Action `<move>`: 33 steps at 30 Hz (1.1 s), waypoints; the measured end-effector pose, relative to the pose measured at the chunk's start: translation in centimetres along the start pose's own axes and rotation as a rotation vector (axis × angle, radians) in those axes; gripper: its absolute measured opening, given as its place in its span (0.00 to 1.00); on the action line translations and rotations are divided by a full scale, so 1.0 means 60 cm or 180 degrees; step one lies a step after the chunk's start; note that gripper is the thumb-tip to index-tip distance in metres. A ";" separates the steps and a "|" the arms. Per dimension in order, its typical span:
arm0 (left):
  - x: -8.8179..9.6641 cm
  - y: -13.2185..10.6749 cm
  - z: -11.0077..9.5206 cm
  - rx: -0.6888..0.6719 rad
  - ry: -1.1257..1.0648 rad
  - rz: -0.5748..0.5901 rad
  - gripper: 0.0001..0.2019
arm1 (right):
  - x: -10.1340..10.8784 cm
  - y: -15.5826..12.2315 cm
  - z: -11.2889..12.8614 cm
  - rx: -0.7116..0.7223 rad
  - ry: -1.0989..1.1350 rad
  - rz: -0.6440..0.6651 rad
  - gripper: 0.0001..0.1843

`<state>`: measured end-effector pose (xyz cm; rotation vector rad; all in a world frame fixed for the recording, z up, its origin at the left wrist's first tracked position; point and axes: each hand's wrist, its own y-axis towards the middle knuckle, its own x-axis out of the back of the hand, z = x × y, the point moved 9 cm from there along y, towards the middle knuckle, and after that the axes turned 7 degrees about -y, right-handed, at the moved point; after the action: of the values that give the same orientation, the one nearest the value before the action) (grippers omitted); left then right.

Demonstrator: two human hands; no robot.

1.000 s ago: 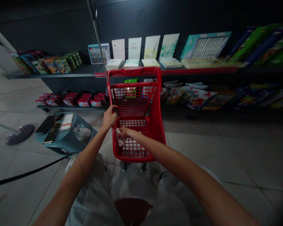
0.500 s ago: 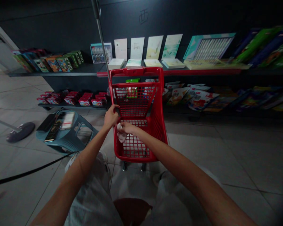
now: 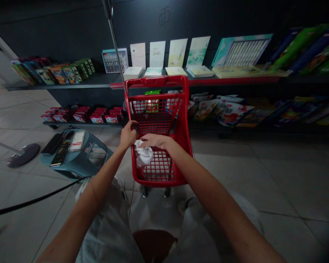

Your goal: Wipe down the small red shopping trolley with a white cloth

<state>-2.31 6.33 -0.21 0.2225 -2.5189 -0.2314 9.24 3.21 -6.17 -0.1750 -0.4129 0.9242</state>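
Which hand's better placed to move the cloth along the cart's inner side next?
Probably the right hand: it reaches inside the red cart, fingers on the white cloth. The left hand is on the cart's left rim, likely better for steadying.

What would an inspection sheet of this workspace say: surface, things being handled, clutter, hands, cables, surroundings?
Surface: tiled floor; the red cart stands on it.
Things handled: red cart, upright; white cloth, bunched, at the cart's left inner side.
Clutter: stool to the left, bearing a phone and a pixelated item.
Hands: left hand on the cart's left rim; right hand at the cloth, grip unclear.
Cables: black cable or strap runs from the left edge toward the leg; far end hidden.
Surroundings: shelves behind the cart with books, boxes and bags; round-based stand far left.
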 end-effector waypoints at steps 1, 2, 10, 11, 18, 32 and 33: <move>-0.001 0.001 0.000 0.0004 -0.0008 -0.0004 0.26 | -0.012 0.001 -0.004 -0.0006 -0.0018 0.0164 0.12; -0.001 0.002 0.000 0.0006 -0.0019 -0.0007 0.26 | -0.032 0.003 -0.013 -0.0086 -0.0160 0.0409 0.13; 0.001 0.005 0.006 0.0061 0.0023 0.0000 0.25 | -0.186 -0.005 -0.083 -0.0761 -0.1202 0.2309 0.23; 0.001 0.006 0.006 0.0062 0.0023 -0.0005 0.25 | -0.174 -0.003 -0.072 -0.0628 -0.1137 0.2191 0.24; -0.001 0.010 0.007 -0.0007 -0.0046 -0.0031 0.25 | -0.098 -0.016 0.005 0.0236 -0.0748 0.1675 0.21; 0.024 0.066 0.029 -0.0450 -0.0917 -0.0061 0.23 | -0.117 -0.207 0.070 0.0734 -0.2552 0.0215 0.05; 0.026 0.071 0.033 -0.0454 -0.0947 -0.0043 0.23 | -0.106 -0.217 0.064 0.0610 -0.2689 0.0141 0.05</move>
<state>-5.18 10.35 -0.03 0.1574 -2.7797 -0.4791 13.85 -9.76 -0.21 0.4032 -1.0945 1.0491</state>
